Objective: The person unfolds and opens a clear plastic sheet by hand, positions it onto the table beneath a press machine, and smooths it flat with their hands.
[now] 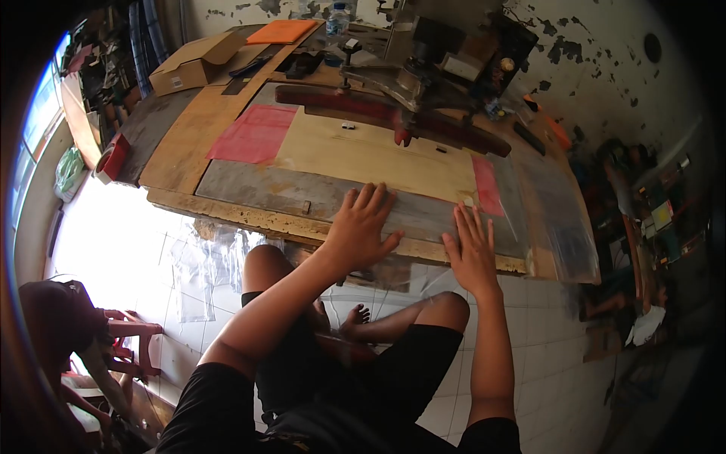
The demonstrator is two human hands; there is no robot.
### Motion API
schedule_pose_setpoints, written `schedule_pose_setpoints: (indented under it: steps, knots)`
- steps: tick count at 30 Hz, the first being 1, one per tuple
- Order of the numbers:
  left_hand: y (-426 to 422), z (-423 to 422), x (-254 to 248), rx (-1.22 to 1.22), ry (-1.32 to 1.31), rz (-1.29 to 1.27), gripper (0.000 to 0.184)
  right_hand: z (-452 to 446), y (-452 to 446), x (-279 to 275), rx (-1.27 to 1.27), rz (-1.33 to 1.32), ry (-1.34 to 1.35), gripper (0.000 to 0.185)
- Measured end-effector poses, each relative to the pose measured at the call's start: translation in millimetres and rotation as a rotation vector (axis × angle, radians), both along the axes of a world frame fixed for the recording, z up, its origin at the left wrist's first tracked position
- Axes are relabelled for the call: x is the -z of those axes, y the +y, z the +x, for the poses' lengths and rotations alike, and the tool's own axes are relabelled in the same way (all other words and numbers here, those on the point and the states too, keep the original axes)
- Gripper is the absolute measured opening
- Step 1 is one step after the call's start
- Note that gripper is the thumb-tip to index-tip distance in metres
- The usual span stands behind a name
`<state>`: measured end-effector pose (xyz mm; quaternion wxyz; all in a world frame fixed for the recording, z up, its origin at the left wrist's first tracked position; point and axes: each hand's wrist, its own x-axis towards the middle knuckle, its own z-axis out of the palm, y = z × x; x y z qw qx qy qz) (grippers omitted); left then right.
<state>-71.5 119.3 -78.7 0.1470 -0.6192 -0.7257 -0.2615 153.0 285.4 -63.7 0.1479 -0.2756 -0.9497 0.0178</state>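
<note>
My left hand (361, 229) lies palm down with fingers spread on the grey board (257, 188), its fingertips close to the front edge of a tan sheet (363, 151). To its right, my right hand (473, 246) rests flat at the board's front edge, fingers apart and holding nothing. The tan sheet has a pink piece (253, 134) at its left end and a narrower pink strip (487, 186) at its right end. Across the sheet's back part runs a long dark red bar (454, 132) joined to a metal machine arm (389, 82).
A cardboard box (193, 64), an orange folder (281, 32) and a water bottle (337, 21) stand at the table's back left. Red tape (113, 159) sits at the left corner. Clear plastic (560, 234) hangs at the right. Another person (64, 325) is at the lower left beside a red stool (136, 340).
</note>
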Motion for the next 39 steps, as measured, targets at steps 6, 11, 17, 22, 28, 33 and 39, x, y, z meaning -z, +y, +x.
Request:
schedule_pose_setpoints:
  steps: [6,11,17,22,28,33,39]
  knots:
    - [4,9,-1,-0.045,-0.050,-0.051,0.074,-18,-15,-11,0.082,0.156,-0.160,0.059]
    - [3,8,11,-0.052,-0.016,-0.019,0.073,-64,-42,-10,-0.185,0.092,0.106,0.054]
    - [-6,8,9,-0.014,-0.099,-0.059,0.069,-58,-42,3,-0.197,-0.096,0.075,0.055]
    - [-17,17,16,0.037,-0.064,0.000,0.069,-42,-55,2,-0.153,-0.061,0.064,0.056]
    - [-101,32,5,-0.078,-0.389,0.147,0.047,-8,-39,5,-0.040,-0.053,0.072,0.057]
    - [-133,51,42,-0.184,-0.839,-0.075,0.036,-8,-30,6,-0.088,-0.064,0.074,0.056]
    - [-110,28,101,0.069,-1.021,0.096,0.053,-29,-23,5,-0.140,-0.055,0.093,0.056]
